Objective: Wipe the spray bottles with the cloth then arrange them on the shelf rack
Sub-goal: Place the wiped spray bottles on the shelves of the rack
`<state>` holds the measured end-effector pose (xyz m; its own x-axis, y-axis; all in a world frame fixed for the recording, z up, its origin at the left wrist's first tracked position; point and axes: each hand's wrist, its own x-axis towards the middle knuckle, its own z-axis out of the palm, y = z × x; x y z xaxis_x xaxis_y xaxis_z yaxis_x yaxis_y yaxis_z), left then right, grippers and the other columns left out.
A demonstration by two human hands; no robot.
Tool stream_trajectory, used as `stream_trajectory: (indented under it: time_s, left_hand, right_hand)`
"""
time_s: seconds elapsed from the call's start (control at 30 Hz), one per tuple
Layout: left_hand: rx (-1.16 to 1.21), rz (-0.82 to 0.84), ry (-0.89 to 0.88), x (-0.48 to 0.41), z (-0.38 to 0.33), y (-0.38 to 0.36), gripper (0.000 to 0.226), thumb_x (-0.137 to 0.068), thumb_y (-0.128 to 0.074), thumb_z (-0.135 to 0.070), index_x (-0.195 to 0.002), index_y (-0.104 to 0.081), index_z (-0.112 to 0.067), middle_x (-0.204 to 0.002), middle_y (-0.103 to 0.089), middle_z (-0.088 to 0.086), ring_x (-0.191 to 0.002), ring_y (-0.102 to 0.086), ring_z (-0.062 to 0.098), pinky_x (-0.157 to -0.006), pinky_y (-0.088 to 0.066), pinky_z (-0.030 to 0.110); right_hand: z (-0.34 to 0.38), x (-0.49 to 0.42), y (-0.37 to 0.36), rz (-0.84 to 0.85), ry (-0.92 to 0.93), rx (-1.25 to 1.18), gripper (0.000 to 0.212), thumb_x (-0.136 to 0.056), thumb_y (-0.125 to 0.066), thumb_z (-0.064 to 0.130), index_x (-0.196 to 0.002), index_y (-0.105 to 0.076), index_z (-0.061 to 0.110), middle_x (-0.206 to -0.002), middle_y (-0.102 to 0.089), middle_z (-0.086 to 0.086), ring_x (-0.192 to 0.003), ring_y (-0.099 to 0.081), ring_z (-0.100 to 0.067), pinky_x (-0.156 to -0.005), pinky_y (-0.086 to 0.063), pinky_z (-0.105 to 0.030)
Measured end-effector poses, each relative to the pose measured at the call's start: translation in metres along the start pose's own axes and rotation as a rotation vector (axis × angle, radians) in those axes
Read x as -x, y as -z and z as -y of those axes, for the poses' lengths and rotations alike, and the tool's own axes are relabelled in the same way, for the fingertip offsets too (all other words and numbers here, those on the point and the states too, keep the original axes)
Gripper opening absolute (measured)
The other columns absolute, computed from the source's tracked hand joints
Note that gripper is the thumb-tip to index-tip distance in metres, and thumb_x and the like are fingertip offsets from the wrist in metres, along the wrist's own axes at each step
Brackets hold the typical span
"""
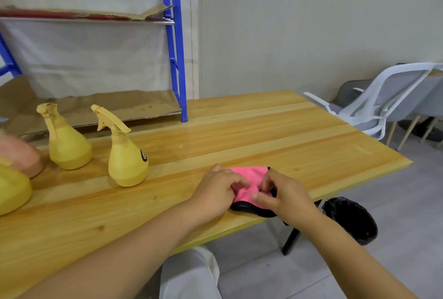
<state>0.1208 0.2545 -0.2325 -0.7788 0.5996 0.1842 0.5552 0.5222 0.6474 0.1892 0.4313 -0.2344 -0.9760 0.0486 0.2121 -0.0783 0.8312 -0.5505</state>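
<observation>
Head view, looking down across a wooden table (263,131). Near the table's front edge a pink cloth (247,179) with a black border is bunched between two bare hands. It is held from the left by the left hand (215,191), whose fingers are curled onto the fabric, and from the right by the right hand (282,193), where a fold is pinched between thumb and fingers.

On the table's left part two yellow spray bottles are stood upright and apart – a nearer bottle (127,162) and a farther bottle (68,145), each with a trigger head of the same colour. Their walls are cloudy, so it cannot be told what is held inside. A small dark round label is seen on the nearer bottle's side; its writing is too small to be read. At the table's left edge a third yellow bottle (12,191) is cut off by the frame, and a blurred pinkish shape (21,155) is seen just behind it.

At the table's far left side a blue shelf rack (178,59) is stood, its shelves lined with brown cardboard (107,104). Beyond the table's right end white chairs (374,107) are seen, and a black bin (352,219) is set on the floor beside the table's front right corner.
</observation>
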Motion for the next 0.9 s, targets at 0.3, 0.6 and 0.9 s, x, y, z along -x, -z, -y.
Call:
stream_trajectory:
  time_s: [0.3, 0.6, 0.9]
  left_hand:
    - [0.080, 0.014, 0.023, -0.019, 0.006, 0.012, 0.016, -0.084, -0.063, -0.016, -0.087, -0.073, -0.028, -0.076, -0.058, -0.016, -0.082, -0.051, 0.008, -0.074, -0.040, 0.025]
    - [0.102, -0.007, 0.124, -0.026, 0.003, 0.035, 0.043, -0.078, -0.042, 0.012, -0.084, -0.074, -0.017, -0.093, -0.068, -0.001, -0.092, -0.062, 0.016, -0.087, -0.049, 0.031]
    - [-0.272, 0.136, -0.061, 0.018, 0.019, 0.026, 0.032, -0.090, -0.054, -0.010, -0.113, -0.067, -0.028, -0.114, -0.065, -0.010, -0.107, -0.047, 0.016, -0.093, -0.037, 0.025]
  right_hand:
    - [-0.002, -0.006, 0.024, 0.194, 0.102, 0.138, 0.014, -0.076, -0.070, 0.034, -0.077, -0.064, 0.022, -0.080, -0.060, 0.009, -0.075, -0.054, -0.010, -0.065, -0.047, -0.032]
    - [0.036, -0.030, 0.055, 0.213, 0.050, 0.383, 0.010, -0.080, -0.065, 0.041, -0.079, -0.069, 0.032, -0.078, -0.064, 0.013, -0.072, -0.057, -0.008, -0.063, -0.050, -0.032]
    - [0.020, -0.021, 0.019, 0.268, 0.038, 0.374, 0.027, -0.083, -0.067, 0.036, -0.110, -0.065, 0.030, -0.096, -0.051, 0.010, -0.088, -0.050, -0.008, -0.071, -0.041, -0.022]
